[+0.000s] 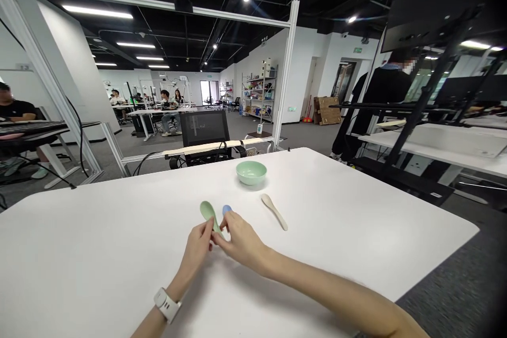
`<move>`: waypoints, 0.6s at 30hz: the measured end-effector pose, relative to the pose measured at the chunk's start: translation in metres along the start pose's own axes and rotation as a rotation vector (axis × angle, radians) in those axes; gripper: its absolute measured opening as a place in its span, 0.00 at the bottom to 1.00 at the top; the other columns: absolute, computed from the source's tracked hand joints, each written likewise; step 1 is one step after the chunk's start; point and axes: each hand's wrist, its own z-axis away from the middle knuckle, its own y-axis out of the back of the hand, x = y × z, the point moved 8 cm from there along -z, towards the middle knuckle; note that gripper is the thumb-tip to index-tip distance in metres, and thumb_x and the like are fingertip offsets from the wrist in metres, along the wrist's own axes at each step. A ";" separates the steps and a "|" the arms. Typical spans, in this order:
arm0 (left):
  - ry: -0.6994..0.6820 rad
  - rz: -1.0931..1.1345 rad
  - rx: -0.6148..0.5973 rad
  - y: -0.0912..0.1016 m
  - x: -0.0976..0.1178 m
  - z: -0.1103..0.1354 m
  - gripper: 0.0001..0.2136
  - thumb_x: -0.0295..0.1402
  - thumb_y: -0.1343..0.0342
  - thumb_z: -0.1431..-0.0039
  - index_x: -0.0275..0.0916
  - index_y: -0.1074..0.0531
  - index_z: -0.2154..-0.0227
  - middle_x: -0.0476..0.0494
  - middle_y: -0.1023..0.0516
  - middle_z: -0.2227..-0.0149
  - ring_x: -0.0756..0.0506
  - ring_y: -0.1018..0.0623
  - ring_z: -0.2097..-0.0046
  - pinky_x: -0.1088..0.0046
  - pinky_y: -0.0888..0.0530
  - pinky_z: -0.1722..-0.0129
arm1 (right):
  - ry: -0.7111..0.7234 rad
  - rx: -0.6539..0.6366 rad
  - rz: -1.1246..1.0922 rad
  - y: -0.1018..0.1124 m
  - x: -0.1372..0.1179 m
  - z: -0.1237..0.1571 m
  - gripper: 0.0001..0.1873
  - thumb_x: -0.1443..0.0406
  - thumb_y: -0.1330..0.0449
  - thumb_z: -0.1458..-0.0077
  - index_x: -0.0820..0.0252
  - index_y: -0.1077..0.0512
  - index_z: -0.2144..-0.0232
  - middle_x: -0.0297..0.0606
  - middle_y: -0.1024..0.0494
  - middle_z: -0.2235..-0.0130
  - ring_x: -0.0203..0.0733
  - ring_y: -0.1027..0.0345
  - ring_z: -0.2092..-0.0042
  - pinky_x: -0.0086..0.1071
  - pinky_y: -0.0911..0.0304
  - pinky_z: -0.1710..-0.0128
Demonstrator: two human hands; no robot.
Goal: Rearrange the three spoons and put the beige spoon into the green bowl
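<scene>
A green ceramic spoon (207, 211) stands tilted in the person's left hand (195, 251), its bowl up and away from the person, its handle running down between the hands. The left fingers (206, 226) are closed on the handle. Just beside the spoon's bowl, a small blue rounded piece (227, 209) shows above the right hand (241, 243), whose fingers (223, 227) are closed around its lower part; the hand hides the rest, so its full shape cannot be told. The two hands touch at the fingertips, over the tabletop (99, 253), and a white watch (167, 305) sits on the left wrist.

Nearby, a cream spoon (274, 211) lies flat to the right of the hands, and a pale green bowl (251, 172) stands farther ahead, between them and the far edge.

The white tabletop has rounded corners. Past it, a black chair (204, 129) stands behind a white metal frame (150, 2). A person in black (384, 87) stands at the right, others sit at desks (170, 108) across the grey-floored room, and shelving (259, 90) lines the far wall. Small wall signs are too blurred to read.
</scene>
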 end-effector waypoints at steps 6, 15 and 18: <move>0.090 -0.215 -0.014 0.026 -0.019 -0.018 0.33 0.68 0.63 0.42 0.44 0.34 0.84 0.43 0.29 0.81 0.43 0.27 0.76 0.62 0.30 0.68 | -0.090 -0.054 0.321 -0.011 0.030 -0.004 0.10 0.61 0.45 0.33 0.59 0.32 0.52 0.49 0.22 0.55 0.54 0.28 0.54 0.43 0.33 0.54; 0.161 -0.515 -0.124 -0.025 -0.009 -0.039 0.24 0.44 0.58 0.30 0.39 0.25 0.75 0.33 0.16 0.65 0.40 0.18 0.61 0.59 0.26 0.54 | -0.173 -0.054 0.297 0.006 0.082 -0.008 0.20 0.72 0.50 0.38 0.64 0.36 0.44 0.47 0.20 0.59 0.48 0.26 0.59 0.35 0.36 0.59; 0.192 -0.606 -0.160 -0.042 -0.005 -0.044 0.19 0.48 0.48 0.31 0.37 0.22 0.60 0.40 0.17 0.56 0.43 0.19 0.54 0.57 0.24 0.49 | -0.196 0.052 0.249 0.064 0.125 -0.006 0.21 0.66 0.51 0.34 0.62 0.37 0.41 0.42 0.22 0.61 0.46 0.27 0.61 0.35 0.36 0.59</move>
